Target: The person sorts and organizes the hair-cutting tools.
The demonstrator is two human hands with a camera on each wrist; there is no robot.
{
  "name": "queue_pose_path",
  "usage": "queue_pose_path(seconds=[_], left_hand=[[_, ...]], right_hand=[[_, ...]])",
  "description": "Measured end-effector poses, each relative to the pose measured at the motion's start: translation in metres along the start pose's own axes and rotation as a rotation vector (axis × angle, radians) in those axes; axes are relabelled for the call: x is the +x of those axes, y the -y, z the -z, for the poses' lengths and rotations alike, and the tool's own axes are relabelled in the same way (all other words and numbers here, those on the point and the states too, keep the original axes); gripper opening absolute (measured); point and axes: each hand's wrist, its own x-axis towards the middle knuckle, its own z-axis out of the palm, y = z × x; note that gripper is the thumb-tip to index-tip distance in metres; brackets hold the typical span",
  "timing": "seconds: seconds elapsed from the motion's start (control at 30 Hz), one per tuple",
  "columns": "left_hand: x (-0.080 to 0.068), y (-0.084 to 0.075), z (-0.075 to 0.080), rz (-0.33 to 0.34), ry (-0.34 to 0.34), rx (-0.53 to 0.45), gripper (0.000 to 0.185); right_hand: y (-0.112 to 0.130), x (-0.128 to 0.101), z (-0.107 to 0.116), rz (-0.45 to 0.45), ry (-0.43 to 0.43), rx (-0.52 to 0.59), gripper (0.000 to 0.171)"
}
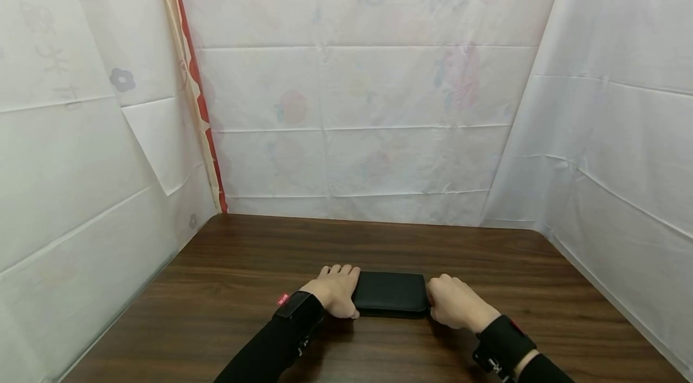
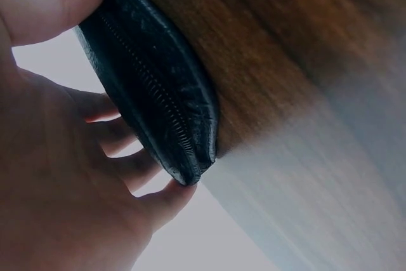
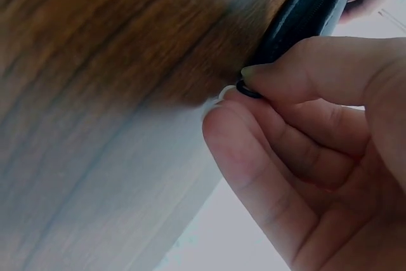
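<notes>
Left hand gripping black pouch — right hand pinching zip pull

Black pouch, flat rectangular, leather-like grained skin w/ zipper along one edge. Lies flat on dark wood table, long side across, near the front edge, approx centre. Left end held by left hand, thumb on top, fingers at the edge. Right end: right hand pinches small black ring at the zipper end.

Black pouch; dark wood-grain table
</notes>
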Motion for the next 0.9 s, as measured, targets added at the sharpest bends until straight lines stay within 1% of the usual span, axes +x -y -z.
queue_pose_path(seconds=[0.5,0.9], left_hand=[[0.0004,0.0003,0.0005,-0.005,-0.001,0.000,0.089],[-0.0010,0.0010,0.0000,-0.005,0.000,-0.015,0.088]], right_hand=[[0.0007,-0.0022,-0.0012,-0.014,0.004,0.015,0.048],[-0.0001,-0.0039,-0.0018,-0.005,0.003,0.035,0.045]])
